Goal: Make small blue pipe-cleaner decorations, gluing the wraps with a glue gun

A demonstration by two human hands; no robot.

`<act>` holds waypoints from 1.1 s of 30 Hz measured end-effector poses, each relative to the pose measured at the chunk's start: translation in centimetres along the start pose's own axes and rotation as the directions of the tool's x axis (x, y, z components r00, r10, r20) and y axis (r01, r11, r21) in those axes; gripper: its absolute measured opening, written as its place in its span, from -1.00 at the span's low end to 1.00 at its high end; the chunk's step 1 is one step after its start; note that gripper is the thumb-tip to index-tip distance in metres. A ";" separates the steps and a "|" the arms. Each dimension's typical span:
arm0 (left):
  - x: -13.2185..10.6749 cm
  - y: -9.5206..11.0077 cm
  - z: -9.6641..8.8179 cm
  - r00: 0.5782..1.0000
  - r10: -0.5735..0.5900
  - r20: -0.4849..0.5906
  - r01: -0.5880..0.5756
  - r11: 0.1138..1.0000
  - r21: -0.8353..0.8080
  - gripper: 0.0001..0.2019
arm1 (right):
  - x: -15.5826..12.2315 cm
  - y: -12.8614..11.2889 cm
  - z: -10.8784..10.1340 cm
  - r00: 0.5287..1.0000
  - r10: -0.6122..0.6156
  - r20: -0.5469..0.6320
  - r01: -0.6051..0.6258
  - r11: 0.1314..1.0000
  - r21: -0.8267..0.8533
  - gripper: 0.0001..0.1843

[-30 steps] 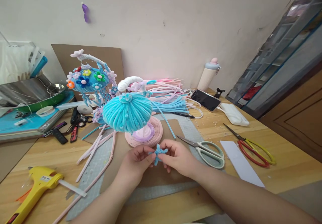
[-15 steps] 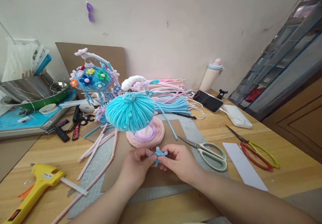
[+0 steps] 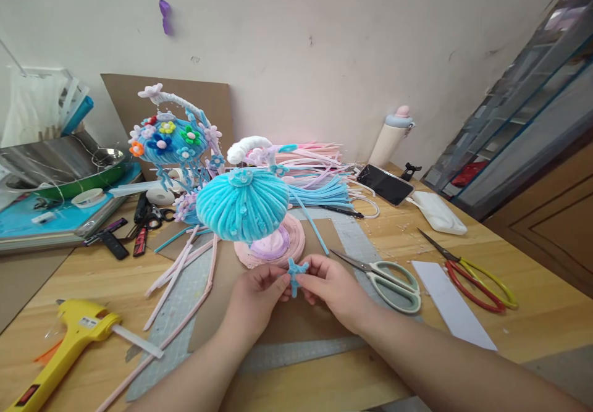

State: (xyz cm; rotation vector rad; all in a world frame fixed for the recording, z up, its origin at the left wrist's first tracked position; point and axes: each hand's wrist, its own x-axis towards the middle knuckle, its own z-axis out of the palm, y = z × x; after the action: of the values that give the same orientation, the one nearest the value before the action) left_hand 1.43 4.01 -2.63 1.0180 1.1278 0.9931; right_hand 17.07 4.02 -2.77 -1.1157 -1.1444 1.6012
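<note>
Between my fingertips is a small light-blue piece of bent pipe cleaner (image 3: 295,275) with several short arms, like a star or flower. My left hand (image 3: 257,294) pinches it from the left, and my right hand (image 3: 331,288) pinches it from the right. Both hands are above a sheet of brown cardboard (image 3: 217,319). Just behind them stands a turquoise pipe-cleaner lampshade shape (image 3: 243,208) over a round pink coiled base (image 3: 296,239). Right of my right hand lie scissors with pale green handles (image 3: 396,285).
A yellow glue gun (image 3: 74,338) lies at the left front. Bundles of pipe cleaners (image 3: 322,189) are at the back. Red-and-yellow-handled scissors (image 3: 477,282), a white strip (image 3: 454,304), a phone (image 3: 384,183) and a bottle (image 3: 391,140) are on the right. A finished-looking flowered ornament (image 3: 171,140) stands back left.
The blue pipe-cleaner piece has been turned and tilted between my fingers, so its arms point differently. My hands have risen slightly, both still pinching.
</note>
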 end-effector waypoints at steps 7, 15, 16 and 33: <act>-0.1 0.0 0.2 0.998 0.053 0.023 -0.053 0.998 -0.020 -0.81 | 0.0 0.2 0.0 0.995 -0.093 0.041 0.095 0.994 -0.059 -0.73; -0.1 -0.4 0.3 0.992 0.107 0.062 -0.103 0.993 -0.061 -0.83 | -0.2 0.1 0.4 0.999 -0.032 0.018 0.033 0.997 -0.071 -0.64; -0.1 -0.4 0.2 0.993 0.104 0.056 -0.102 0.994 -0.030 -0.83 | -0.2 0.1 0.4 0.999 -0.034 0.005 0.034 0.996 -0.078 -0.64; -0.4 -0.8 0.3 0.998 0.065 -0.001 -0.064 0.985 0.158 -0.82 | -0.4 0.4 1.0 0.996 0.013 -0.087 -0.019 0.997 -0.076 -0.64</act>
State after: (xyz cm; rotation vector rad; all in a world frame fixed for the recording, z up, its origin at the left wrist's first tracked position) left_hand 1.71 3.43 -3.32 1.1860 1.1996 0.9704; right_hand 16.15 3.31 -2.94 -1.2348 -1.1505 1.5170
